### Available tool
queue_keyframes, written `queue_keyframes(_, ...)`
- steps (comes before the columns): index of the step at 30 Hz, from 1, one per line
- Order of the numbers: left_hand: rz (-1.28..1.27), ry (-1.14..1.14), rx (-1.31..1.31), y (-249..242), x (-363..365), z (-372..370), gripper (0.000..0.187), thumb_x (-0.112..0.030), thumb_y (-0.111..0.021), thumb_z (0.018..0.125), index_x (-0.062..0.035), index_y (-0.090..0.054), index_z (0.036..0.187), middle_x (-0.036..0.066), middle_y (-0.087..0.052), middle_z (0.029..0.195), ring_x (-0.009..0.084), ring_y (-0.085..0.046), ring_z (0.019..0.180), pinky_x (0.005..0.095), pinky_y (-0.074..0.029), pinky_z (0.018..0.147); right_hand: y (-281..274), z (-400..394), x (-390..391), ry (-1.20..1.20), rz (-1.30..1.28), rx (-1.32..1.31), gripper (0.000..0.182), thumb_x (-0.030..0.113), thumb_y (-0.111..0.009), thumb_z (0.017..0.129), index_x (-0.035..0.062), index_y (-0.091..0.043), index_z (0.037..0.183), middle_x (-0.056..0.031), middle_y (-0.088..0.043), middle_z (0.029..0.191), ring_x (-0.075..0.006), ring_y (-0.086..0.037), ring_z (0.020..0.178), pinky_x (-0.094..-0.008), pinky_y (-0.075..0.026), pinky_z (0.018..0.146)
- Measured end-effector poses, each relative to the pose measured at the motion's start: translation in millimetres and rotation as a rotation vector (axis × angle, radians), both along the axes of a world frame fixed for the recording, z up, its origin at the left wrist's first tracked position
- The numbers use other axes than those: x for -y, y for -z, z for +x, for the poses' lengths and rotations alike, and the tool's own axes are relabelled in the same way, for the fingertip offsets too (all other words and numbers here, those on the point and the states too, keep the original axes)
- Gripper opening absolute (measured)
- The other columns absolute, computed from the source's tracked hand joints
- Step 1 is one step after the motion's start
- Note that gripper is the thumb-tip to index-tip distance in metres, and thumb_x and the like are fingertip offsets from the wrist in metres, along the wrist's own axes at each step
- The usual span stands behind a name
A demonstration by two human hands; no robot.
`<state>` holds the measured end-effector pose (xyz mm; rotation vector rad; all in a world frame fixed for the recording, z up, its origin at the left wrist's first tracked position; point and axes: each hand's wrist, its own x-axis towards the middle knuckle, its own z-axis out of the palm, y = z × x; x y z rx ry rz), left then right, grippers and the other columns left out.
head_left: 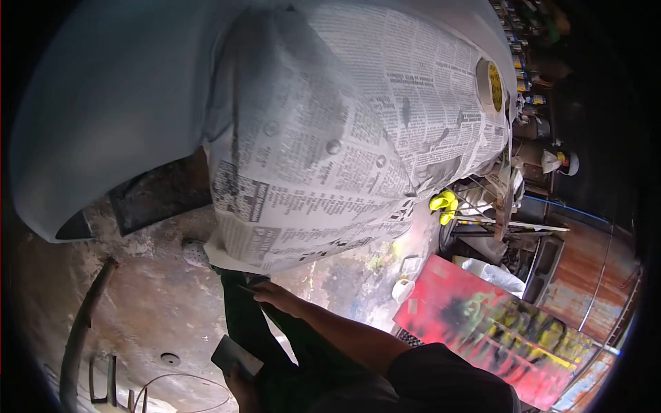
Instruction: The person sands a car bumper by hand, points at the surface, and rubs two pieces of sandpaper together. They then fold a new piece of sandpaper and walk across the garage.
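Note:
My left hand [241, 387], low in the view, is closed on a grey rectangular sheet [236, 356] that looks like sandpaper. Above and right of it, my right hand [274, 296] pinches a small dark flat piece [256, 280], whose kind I cannot make out. That hand is just below the lower edge of the newspaper [303, 165]. The newspaper covers part of a grey vehicle body [131, 103] and carries grey smudges. A roll of tape [486, 86] with a yellow inner side rests on the paper at the upper right.
A red, paint-marked board [475, 323] lies at the right. Yellow footwear-like items [444, 205] sit near clutter by the wall. Cans line a shelf [523, 79] at the upper right. A curved bar [86, 323] and a round disc [170, 359] are on the stained floor [158, 296].

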<state>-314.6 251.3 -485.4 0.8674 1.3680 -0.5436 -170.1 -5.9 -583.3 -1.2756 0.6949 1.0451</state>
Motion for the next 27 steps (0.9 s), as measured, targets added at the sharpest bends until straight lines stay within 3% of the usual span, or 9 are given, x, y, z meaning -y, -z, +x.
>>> queue_keyframes(2, 0.004, 0.036, 0.015, 4, 3, -10, 0.051, -0.021, -0.056, 0.090, -0.0030, -0.042, 0.136, 0.018, -0.051, 0.126, 0.0362, -0.053, 0.116, 0.0550, -0.052, 0.092, -2, -3, 11, 0.005, 0.004, -0.025, 0.053, 0.028, -0.062, 0.092, -0.0008, -0.053, 0.135, -0.0126, -0.058, 0.125, -0.0219, -0.053, 0.117, -0.0343, -0.038, 0.104)
queue_keyframes(8, -0.003, -0.060, 0.009, -28, 29, 15, 0.049, -0.019, -0.057, 0.091, 0.0003, -0.044, 0.135, 0.017, -0.057, 0.121, 0.0329, -0.060, 0.108, 0.0438, -0.052, 0.091, -20, -20, 24, 0.065, 0.006, -0.024, 0.050, 0.026, -0.062, 0.092, 0.0005, -0.054, 0.134, -0.0110, -0.060, 0.123, -0.0194, -0.053, 0.116, -0.0328, -0.038, 0.104)
queue_keyframes(11, -0.031, 0.007, 0.095, -8, 20, -13, 0.051, -0.019, -0.058, 0.090, 0.0001, -0.045, 0.135, 0.017, -0.058, 0.120, 0.0322, -0.060, 0.108, 0.0418, -0.051, 0.092, -25, -28, 27, 0.076, 0.024, -0.015, 0.051, 0.026, -0.063, 0.092, -0.0010, -0.053, 0.134, -0.0109, -0.060, 0.121, -0.0197, -0.054, 0.117, -0.0325, -0.038, 0.104)
queue_keyframes(17, 0.085, 0.095, 0.155, -21, 30, -4, 0.047, -0.017, -0.060, 0.088, 0.0025, -0.050, 0.129, 0.014, -0.061, 0.113, 0.0262, -0.062, 0.100, 0.0384, -0.050, 0.089, -37, -32, 30, 0.166, 0.098, 0.003, 0.048, 0.025, -0.063, 0.092, 0.0002, -0.054, 0.132, -0.0076, -0.060, 0.119, -0.0170, -0.054, 0.112, -0.0303, -0.040, 0.098)
queue_keyframes(19, 0.111, 0.159, 0.173, -33, 31, 2, 0.043, -0.018, -0.060, 0.088, 0.0035, -0.052, 0.125, 0.013, -0.062, 0.110, 0.0237, -0.062, 0.097, 0.0363, -0.050, 0.087, -65, -18, 33, 0.119, 0.052, -0.023, 0.045, 0.027, -0.061, 0.093, 0.0045, -0.055, 0.131, -0.0046, -0.061, 0.120, -0.0155, -0.054, 0.113, -0.0275, -0.040, 0.093)
queue_keyframes(23, 0.097, 0.123, 0.232, -68, 27, 17, 0.041, -0.018, -0.059, 0.090, 0.0043, -0.053, 0.124, 0.013, -0.063, 0.108, 0.0239, -0.063, 0.097, 0.0351, -0.050, 0.088, -100, -29, 46, 0.148, 0.211, -0.019, 0.057, 0.035, -0.061, 0.092, 0.0100, -0.049, 0.142, -0.0033, -0.055, 0.134, -0.0157, -0.046, 0.122, -0.0379, -0.036, 0.099)
queue_keyframes(24, 0.076, 0.082, 0.256, -84, 26, 24, 0.041, -0.017, -0.059, 0.090, 0.0044, -0.053, 0.124, 0.013, -0.063, 0.109, 0.0245, -0.063, 0.098, 0.0355, -0.050, 0.088, -135, -16, 48, 0.088, 0.222, -0.008, 0.063, 0.038, -0.061, 0.092, 0.0094, -0.044, 0.146, -0.0037, -0.051, 0.141, -0.0177, -0.045, 0.127, -0.0410, -0.034, 0.103)
queue_keyframes(27, 0.060, -0.012, 0.289, -139, 19, 48, 0.042, -0.016, -0.059, 0.090, 0.0045, -0.051, 0.126, 0.015, -0.062, 0.111, 0.0270, -0.063, 0.101, 0.0380, -0.051, 0.091, -216, -6, 58, 0.168, 0.316, 0.022, 0.067, 0.037, -0.060, 0.090, 0.0090, -0.042, 0.148, -0.0060, -0.050, 0.137, -0.0205, -0.046, 0.125, -0.0377, -0.036, 0.105)
